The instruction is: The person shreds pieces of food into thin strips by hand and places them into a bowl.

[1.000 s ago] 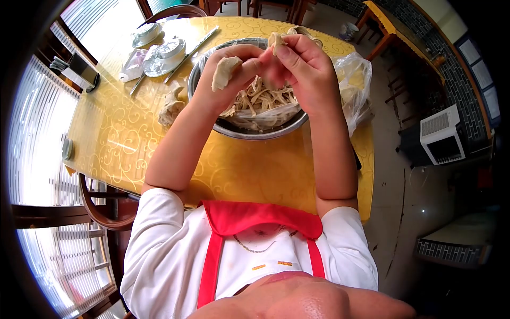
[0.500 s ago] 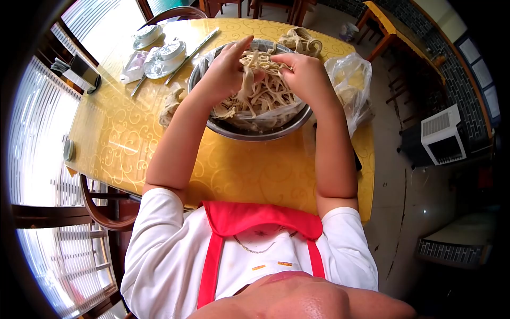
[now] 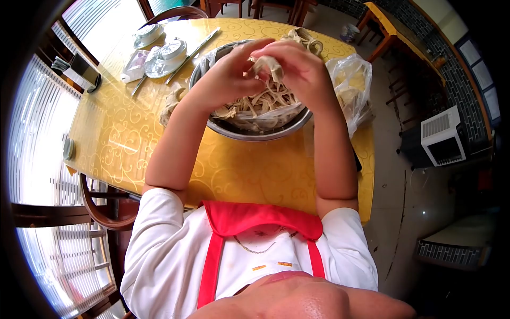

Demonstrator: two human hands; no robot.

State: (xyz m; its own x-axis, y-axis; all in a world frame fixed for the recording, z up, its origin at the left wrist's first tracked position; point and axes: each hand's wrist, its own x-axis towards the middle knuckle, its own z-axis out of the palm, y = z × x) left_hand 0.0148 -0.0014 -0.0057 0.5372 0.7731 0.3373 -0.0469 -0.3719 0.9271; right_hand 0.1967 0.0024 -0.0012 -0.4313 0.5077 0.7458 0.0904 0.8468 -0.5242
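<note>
A metal bowl [image 3: 255, 136] lined with clear plastic holds a heap of pale beige, soft-looking strips [image 3: 260, 103]; their exact kind does not show. Above the heap, my left hand [image 3: 229, 77] and my right hand [image 3: 300, 69] are close together, fingertips nearly meeting. Between them hangs a wide, curled beige strip [image 3: 270, 66]. Both hands are closed around it, the left thumb below and the right fingers curving over the top. Part of the grip is hidden behind the fingers.
More beige pieces [image 3: 305, 40] lie behind the bowl, and another bundle [image 3: 171, 105] at its left. A clear plastic bag [image 3: 349, 85] stands right of it. Wrapped dishes [image 3: 167, 56], chopsticks [image 3: 194, 55] and a black box [image 3: 85, 72] sit on the yellow table [image 3: 122, 133].
My right hand has moved up and left toward my left hand, its fingers now arching over. A curled strip has risen between the hands; the bowl stays in place.
</note>
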